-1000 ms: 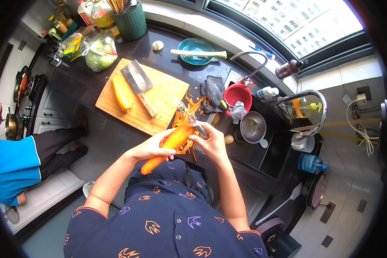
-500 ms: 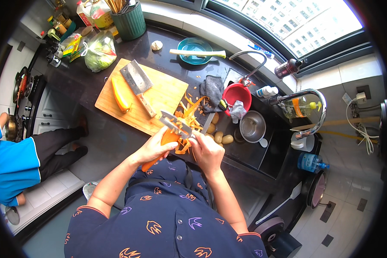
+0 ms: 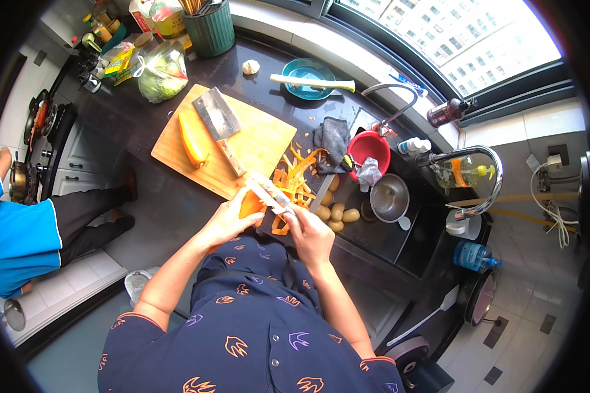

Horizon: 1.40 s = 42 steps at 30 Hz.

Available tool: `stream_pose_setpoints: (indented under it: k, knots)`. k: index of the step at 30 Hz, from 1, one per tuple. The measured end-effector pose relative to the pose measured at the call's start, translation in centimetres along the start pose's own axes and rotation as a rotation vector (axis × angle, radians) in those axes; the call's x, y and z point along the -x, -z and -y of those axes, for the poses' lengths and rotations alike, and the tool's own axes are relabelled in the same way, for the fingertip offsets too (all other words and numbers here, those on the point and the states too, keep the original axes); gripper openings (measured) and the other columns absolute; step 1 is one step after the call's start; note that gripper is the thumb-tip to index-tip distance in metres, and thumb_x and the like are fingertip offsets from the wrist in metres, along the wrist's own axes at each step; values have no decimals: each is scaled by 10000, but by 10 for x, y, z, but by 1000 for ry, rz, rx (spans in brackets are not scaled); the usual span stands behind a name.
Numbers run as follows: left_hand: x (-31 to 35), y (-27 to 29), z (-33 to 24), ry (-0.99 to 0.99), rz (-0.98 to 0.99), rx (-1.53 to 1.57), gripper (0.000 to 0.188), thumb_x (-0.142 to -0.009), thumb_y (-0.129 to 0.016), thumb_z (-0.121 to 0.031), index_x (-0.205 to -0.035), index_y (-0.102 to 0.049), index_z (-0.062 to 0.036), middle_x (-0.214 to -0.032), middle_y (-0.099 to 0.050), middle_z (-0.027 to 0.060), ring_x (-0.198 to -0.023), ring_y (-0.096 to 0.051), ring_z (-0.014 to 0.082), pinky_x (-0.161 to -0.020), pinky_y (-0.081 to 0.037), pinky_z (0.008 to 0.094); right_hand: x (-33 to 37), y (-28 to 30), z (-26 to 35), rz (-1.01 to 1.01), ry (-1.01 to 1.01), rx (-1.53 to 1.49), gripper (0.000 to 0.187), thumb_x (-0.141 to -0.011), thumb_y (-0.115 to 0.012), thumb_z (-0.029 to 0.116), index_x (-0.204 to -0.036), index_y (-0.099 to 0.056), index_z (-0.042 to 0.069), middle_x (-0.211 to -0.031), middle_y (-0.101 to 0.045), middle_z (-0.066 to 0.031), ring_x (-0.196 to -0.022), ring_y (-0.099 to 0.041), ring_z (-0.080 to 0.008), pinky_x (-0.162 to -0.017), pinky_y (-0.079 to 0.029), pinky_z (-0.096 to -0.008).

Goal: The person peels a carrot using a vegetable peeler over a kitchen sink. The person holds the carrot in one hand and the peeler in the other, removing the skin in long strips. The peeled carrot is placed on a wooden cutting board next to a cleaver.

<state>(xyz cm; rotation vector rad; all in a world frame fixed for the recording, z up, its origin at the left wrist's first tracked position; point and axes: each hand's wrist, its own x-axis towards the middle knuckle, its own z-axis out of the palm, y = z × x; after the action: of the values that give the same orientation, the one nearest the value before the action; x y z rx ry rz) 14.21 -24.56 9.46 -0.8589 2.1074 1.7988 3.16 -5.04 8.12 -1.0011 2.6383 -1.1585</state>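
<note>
My left hand (image 3: 224, 223) is closed round an orange carrot (image 3: 250, 205), largely hidden by the fingers. In my right hand (image 3: 313, 237) is a metal peeler (image 3: 273, 196), its blade lying across the carrot. Below and beyond the peeler, orange peelings (image 3: 296, 180) lie heaped on the dark counter beside the wooden cutting board (image 3: 259, 134). On that board rest a cleaver (image 3: 217, 114), its handle pointing toward me, and a peeled yellow-orange carrot (image 3: 191, 139) to its left.
Several potatoes (image 3: 337, 211) lie right of the peelings, near a metal bowl (image 3: 390, 198) and red basin (image 3: 372, 149) at the sink. A grey cloth (image 3: 331, 135), teal plate (image 3: 306, 71), garlic bulb (image 3: 250, 67) and bagged vegetable (image 3: 164, 73) sit farther back. Another person (image 3: 23, 236) stands left.
The peeler has shifted along the carrot, and its blade now lies at a different angle. The carrot's lower end no longer shows below my left hand. The whole view has shifted slightly.
</note>
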Motion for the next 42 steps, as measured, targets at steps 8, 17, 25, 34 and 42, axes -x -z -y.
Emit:
stream_pose_setpoints:
  k: [8, 17, 25, 34, 42]
  knots:
    - [4, -4, 19, -444, -190, -271, 721, -885, -761, -311, -1461, -389, -87, -1198, -662, 218, -1034, -692, 365, -836, -570, 419, -20, -4, -53, 131, -417, 81, 337, -975, -624, 459, -1079, -745, 163, -778, -716, -102, -701, -711, -245, -648, -526, -381]
    - [-7, -8, 26, -338, -317, -554, 680, -873, -765, -341, -1410, -445, -71, -1168, -666, 235, -1017, -668, 425, -834, -565, 462, -11, 8, 10, 48, 36, 34, 238, -934, -699, 342, -1051, -738, 138, -828, -722, -81, -715, -707, -281, -618, -544, -369]
    - [8, -3, 4, -413, -326, -557, 683, -865, -776, -276, -1434, -448, -90, -1214, -658, 197, -1064, -656, 417, -862, -559, 443, -25, 9, -37, 101, -356, 81, 309, -974, -644, 428, -1093, -746, 161, -787, -716, -115, -723, -723, -236, -631, -520, -367]
    - [-7, -2, 22, -299, -279, -287, 705, -898, -721, -298, -1480, -383, -88, -1348, -564, 222, -1243, -588, 359, -1027, -475, 423, -15, 20, 12, 34, -145, -163, 249, -955, -701, 319, -1112, -743, 129, -761, -692, -109, -629, -666, -185, -590, -504, -298]
    - [-9, 5, 15, -172, 21, 83, 708, -842, -799, -288, -1408, -453, -40, -1113, -632, 129, -917, -654, 219, -808, -537, 341, -13, 15, 5, 51, -23, -134, 252, -932, -721, 305, -1110, -741, 129, -753, -693, -93, -632, -675, -215, -589, -520, -323]
